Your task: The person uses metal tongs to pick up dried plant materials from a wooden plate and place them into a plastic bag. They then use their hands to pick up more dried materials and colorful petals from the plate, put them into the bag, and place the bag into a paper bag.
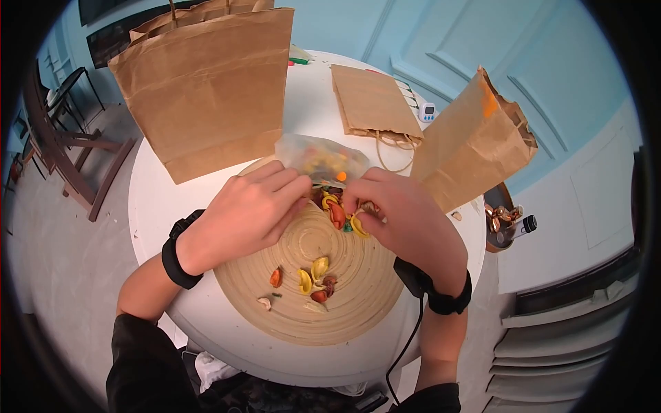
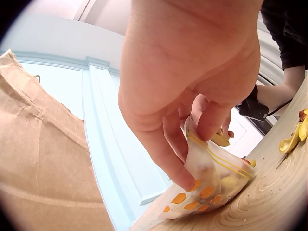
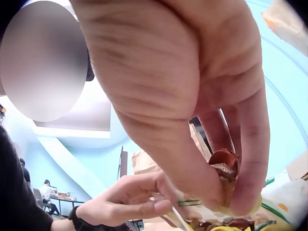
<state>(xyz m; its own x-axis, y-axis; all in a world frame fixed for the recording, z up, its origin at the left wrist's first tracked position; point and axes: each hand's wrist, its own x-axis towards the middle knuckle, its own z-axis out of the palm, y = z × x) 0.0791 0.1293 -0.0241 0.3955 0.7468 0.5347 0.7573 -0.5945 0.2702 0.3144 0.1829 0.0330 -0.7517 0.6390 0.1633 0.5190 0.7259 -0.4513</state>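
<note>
A translucent zip bag with orange spots (image 1: 323,157) (image 2: 192,195) lies at the far side of the round woven mat (image 1: 255,303), its mouth toward the person. My left hand (image 1: 251,213) (image 2: 187,72) pinches the bag's edge between thumb and fingers. Beside it my right hand (image 1: 406,213) (image 3: 187,91) pinches dried petals (image 3: 224,163), dark red and yellow, at the bag's mouth. More red, yellow and green pieces (image 1: 336,215) sit in the opening. Several loose pieces, among them a yellow one (image 1: 319,268) and an orange one (image 1: 276,277), lie nearer on the mat.
A large paper bag (image 1: 206,96) stands at the back left of the white table (image 1: 155,206). A flat paper bag (image 1: 375,103) and a small timer (image 1: 427,111) lie behind; another paper bag (image 1: 468,148) leans at the right. A tray with copper-coloured items (image 1: 501,219) is beyond the right edge.
</note>
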